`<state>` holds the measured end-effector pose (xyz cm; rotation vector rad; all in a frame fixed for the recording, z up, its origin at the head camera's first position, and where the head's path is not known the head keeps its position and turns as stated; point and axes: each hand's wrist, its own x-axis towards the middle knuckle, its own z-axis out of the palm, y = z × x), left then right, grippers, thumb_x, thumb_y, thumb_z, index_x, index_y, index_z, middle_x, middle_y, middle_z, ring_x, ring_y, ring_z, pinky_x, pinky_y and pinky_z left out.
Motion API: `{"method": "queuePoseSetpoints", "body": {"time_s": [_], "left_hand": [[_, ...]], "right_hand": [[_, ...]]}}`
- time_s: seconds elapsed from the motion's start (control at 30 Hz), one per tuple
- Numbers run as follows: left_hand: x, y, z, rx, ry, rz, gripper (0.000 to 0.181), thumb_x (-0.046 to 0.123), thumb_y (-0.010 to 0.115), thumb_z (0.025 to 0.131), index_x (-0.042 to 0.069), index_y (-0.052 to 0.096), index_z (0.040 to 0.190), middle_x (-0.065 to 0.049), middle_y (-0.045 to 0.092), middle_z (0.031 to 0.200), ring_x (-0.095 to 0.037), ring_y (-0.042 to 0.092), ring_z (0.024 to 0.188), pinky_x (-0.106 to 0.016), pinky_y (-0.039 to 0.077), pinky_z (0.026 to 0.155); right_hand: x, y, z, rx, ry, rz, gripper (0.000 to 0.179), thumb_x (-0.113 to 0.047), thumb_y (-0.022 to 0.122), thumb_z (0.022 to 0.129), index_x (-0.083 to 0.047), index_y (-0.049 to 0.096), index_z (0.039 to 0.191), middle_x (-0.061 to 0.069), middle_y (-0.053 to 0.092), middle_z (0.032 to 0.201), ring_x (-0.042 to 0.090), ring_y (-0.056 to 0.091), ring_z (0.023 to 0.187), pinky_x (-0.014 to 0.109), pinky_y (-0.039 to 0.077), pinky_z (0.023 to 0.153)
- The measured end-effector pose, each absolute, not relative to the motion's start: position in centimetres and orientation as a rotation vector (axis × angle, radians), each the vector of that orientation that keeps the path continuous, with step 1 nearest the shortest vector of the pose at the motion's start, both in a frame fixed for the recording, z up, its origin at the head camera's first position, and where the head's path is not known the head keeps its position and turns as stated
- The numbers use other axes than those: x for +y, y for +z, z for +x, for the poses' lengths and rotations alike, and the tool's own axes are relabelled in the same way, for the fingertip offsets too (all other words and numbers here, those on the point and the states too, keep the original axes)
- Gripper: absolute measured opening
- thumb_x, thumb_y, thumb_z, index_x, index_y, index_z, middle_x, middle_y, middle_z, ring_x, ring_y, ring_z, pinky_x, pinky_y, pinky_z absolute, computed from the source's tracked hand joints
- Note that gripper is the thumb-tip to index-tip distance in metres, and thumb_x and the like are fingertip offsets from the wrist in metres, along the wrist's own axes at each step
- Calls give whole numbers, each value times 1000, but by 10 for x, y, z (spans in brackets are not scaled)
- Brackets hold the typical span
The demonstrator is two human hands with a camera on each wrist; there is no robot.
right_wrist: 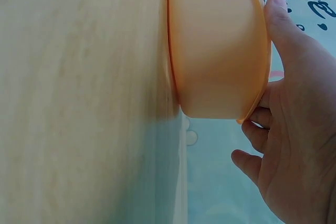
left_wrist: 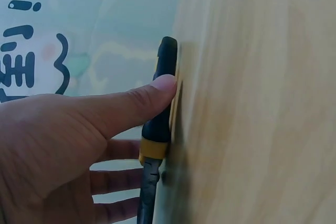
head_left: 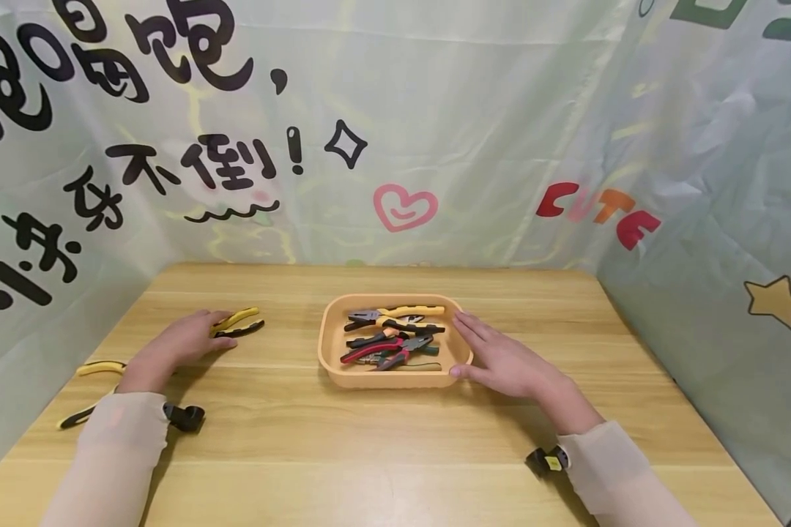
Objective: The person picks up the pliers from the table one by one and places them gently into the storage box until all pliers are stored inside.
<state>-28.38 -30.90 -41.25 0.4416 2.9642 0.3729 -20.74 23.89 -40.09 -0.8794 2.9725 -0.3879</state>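
Observation:
At the left of the table my left hand (head_left: 183, 342) holds a pair of pliers with yellow and black handles (head_left: 239, 322). In the left wrist view, the thumb lies across a black handle (left_wrist: 160, 114) and the other fingers pass behind it. My right hand (head_left: 507, 359) rests against the right end of an orange tray (head_left: 395, 379), fingers along the rim and thumb at the near corner. In the right wrist view, the thumb touches the tray rim (right_wrist: 266, 51). Several pliers lie piled in the tray, among them a red-handled pair (head_left: 376, 350) and a yellow-and-black pair (head_left: 411, 311).
Another pair of pliers with yellow and black handles (head_left: 99, 367) lies at the left front, partly hidden by the left forearm. The wooden table (head_left: 369, 454) is bordered at the back and sides by a printed cloth (head_left: 488, 146).

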Motion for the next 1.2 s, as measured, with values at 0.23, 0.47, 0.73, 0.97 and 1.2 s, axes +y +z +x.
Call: {"method": "queuePoseSetpoints", "body": {"time_s": [0.23,0.47,0.73,0.97,1.2], "left_hand": [[-313,-417,-288,2983,320,419,72,42,64,94,-13,45,137,-41,46,126,-56,48,112,-65,40,92],[-315,-421,-289,3015,325,460,56,33,65,95,-12,55,127,-28,56,108,-43,57,96,-59,46,83],[-312,-420,-287,3023,328,484,50,28,65,95,-12,56,123,-28,56,109,-43,58,97,-59,46,84],[-312,-420,-287,3034,330,529,46,27,65,95,-11,58,119,-24,57,107,-40,59,96,-57,47,82],[-311,-420,-289,3047,319,558,42,26,66,95,-10,60,115,-18,58,99,-34,59,88,-54,48,78]], "right_hand": [[239,-400,-208,2972,-388,-885,94,-70,42,92,-8,15,157,7,8,164,29,17,147,48,28,113],[239,-401,-208,2972,-387,-881,94,-70,42,92,-9,15,158,7,9,164,29,18,146,49,30,113],[240,-402,-209,2967,-399,-884,93,-70,43,92,-10,14,158,7,8,164,29,17,147,49,28,113],[241,-401,-209,2968,-401,-890,93,-69,44,92,-10,13,158,7,8,164,28,17,147,49,29,113],[240,-401,-209,2967,-411,-892,93,-68,45,93,-10,14,158,7,9,164,29,18,147,49,28,113]]}}
